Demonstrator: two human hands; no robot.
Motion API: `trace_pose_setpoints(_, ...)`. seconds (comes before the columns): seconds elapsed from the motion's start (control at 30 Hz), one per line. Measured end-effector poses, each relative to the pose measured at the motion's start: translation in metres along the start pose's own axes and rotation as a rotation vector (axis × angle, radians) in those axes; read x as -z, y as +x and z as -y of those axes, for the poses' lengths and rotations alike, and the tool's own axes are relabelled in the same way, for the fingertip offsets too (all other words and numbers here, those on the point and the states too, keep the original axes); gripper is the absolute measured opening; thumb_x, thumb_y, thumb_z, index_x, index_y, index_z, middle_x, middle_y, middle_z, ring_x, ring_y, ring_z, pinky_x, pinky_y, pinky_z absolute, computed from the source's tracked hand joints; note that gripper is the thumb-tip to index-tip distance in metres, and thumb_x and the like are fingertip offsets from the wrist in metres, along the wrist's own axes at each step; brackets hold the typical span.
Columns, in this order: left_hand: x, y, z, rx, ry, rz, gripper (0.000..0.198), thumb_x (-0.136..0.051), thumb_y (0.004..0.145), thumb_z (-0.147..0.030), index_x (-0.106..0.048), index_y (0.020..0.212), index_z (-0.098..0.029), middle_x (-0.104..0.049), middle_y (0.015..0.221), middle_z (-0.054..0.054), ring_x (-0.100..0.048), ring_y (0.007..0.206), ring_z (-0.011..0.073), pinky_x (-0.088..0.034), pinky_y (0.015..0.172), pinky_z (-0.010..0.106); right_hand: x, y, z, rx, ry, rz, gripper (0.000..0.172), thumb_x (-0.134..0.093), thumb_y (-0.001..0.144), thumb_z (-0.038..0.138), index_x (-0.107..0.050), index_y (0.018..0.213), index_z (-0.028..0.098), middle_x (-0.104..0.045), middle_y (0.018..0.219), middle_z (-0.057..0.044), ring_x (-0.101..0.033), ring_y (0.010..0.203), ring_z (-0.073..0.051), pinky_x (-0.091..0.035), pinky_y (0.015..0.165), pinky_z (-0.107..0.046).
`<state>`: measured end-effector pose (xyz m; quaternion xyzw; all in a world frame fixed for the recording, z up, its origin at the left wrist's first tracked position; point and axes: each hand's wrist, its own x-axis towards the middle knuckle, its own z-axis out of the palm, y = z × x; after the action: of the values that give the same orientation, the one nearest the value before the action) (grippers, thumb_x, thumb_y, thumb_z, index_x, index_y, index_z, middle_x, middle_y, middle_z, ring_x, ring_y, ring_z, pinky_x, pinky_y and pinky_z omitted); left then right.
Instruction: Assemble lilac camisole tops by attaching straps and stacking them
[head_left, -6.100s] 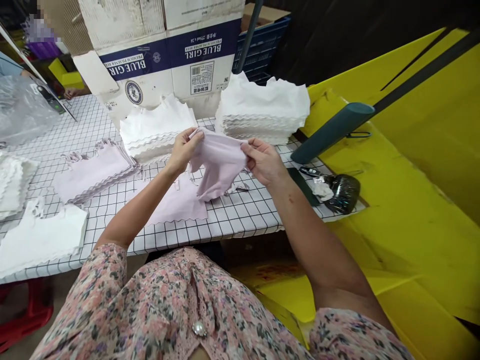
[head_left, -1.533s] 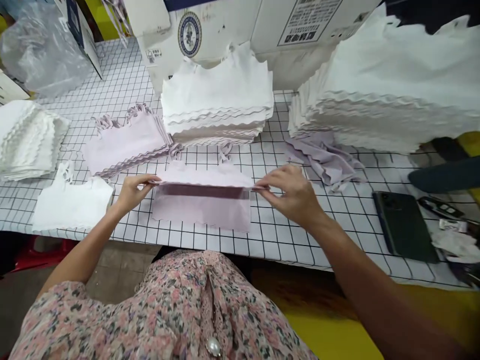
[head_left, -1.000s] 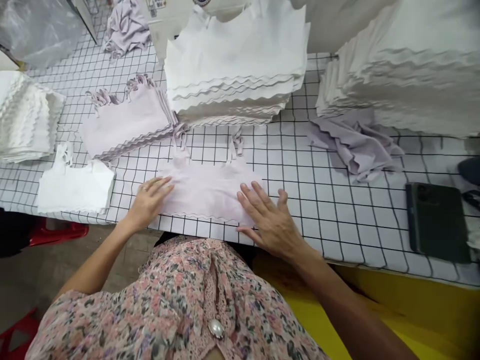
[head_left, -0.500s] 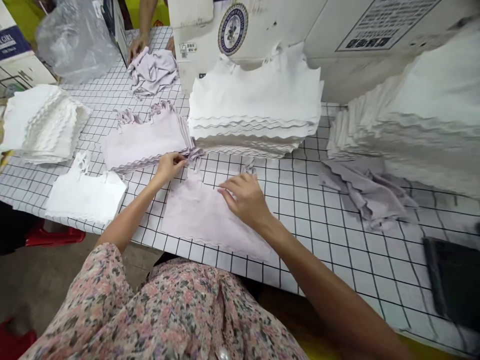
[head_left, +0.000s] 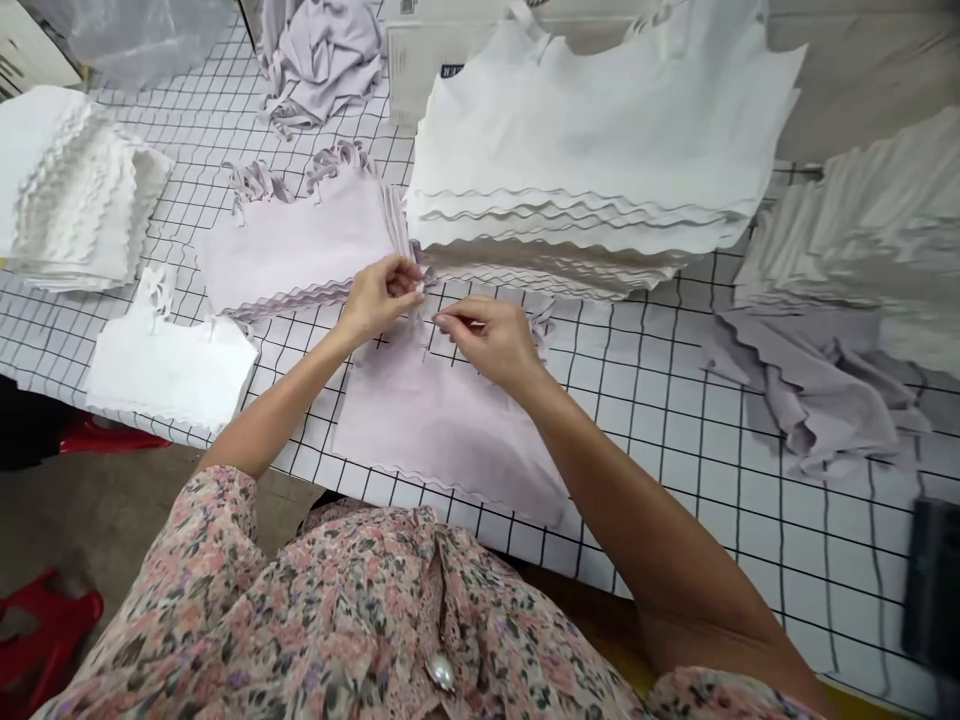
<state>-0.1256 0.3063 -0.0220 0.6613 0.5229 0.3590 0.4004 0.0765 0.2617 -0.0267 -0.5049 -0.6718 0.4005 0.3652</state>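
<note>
A pale lavender camisole top (head_left: 450, 420) lies flat on the table in front of me, its scalloped hem toward the near edge. My left hand (head_left: 384, 297) is closed in a pinch at the top's left shoulder strap. Just to the right, my right hand (head_left: 491, 340) hovers over the neckline, thumb and forefinger pressed together; whatever is between them is too small to make out. Beyond my left hand lies a stack of lavender tops (head_left: 300, 245), straps bunched at the far side. A single white top (head_left: 172, 365) lies further left.
A tall stack of white tops (head_left: 600, 130) stands beyond my hands, with another white stack (head_left: 862, 220) at right. Crumpled lavender cloth (head_left: 832, 390) and a dark object (head_left: 930, 590) lie on the right. More folded white pieces (head_left: 82, 190) sit at far left, lavender cloth (head_left: 322, 60) behind.
My left hand has moved right and away from me, to the strap. My right hand's fingers have drawn into a pinch. The view has tilted down, and the co-worker's hand has left it.
</note>
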Motion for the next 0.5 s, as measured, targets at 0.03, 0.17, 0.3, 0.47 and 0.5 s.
trace_pose_setpoints(0.03,0.000,0.000,-0.005,-0.065,-0.027,-0.002,0.021,-0.076,0.081,-0.011,-0.068,0.099,-0.018,-0.072,0.083,-0.001,-0.063,0.071,0.0107,-0.051,0.070,0.024,-0.002,0.001,0.002,-0.097,0.144,0.038,0.043,-0.069,0.094,0.059,-0.076,0.081,0.019,-0.070,0.082,-0.008,-0.060,0.069,-0.017,-0.054,0.069,-0.035)
trace_pose_setpoints(0.17,-0.003,-0.005,-0.022,-0.262,0.015,0.018,0.031,-0.070,0.083,-0.005,-0.066,0.109,-0.021,-0.072,0.082,-0.003,-0.064,0.071,0.0111,-0.054,0.073,0.028,-0.015,0.015,0.008,-0.359,0.634,0.124,0.072,-0.067,0.079,0.092,-0.071,0.080,0.021,-0.065,0.079,-0.007,-0.062,0.071,-0.019,-0.062,0.069,-0.039)
trace_pose_setpoints(0.3,-0.003,-0.015,-0.027,-0.348,0.037,0.031,0.032,-0.068,0.087,-0.007,-0.062,0.114,-0.022,-0.071,0.082,-0.004,-0.066,0.075,0.0107,-0.054,0.078,0.028,-0.016,0.029,0.008,-0.303,0.774,0.019,0.061,-0.093,0.061,0.076,-0.068,0.078,0.023,-0.059,0.075,-0.001,-0.061,0.078,-0.017,-0.064,0.078,-0.039)
trace_pose_setpoints(0.47,-0.001,-0.023,-0.013,-0.243,0.004,0.019,0.034,-0.074,0.086,-0.013,-0.060,0.116,-0.022,-0.071,0.079,-0.005,-0.066,0.074,0.0115,-0.054,0.079,0.029,0.003,0.037,0.000,-0.253,0.804,-0.148,0.053,-0.097,0.060,0.065,-0.076,0.090,0.026,-0.071,0.100,-0.003,-0.060,0.086,-0.016,-0.064,0.082,-0.038)
trace_pose_setpoints(0.5,-0.002,-0.022,-0.009,-0.226,-0.015,0.017,0.034,-0.074,0.085,-0.013,-0.060,0.114,-0.022,-0.071,0.079,-0.005,-0.066,0.074,0.0115,-0.054,0.079,0.029,0.009,0.039,-0.003,-0.219,0.771,-0.155,0.051,-0.094,0.066,0.065,-0.077,0.094,0.027,-0.072,0.106,-0.004,-0.061,0.088,-0.017,-0.064,0.083,-0.039)
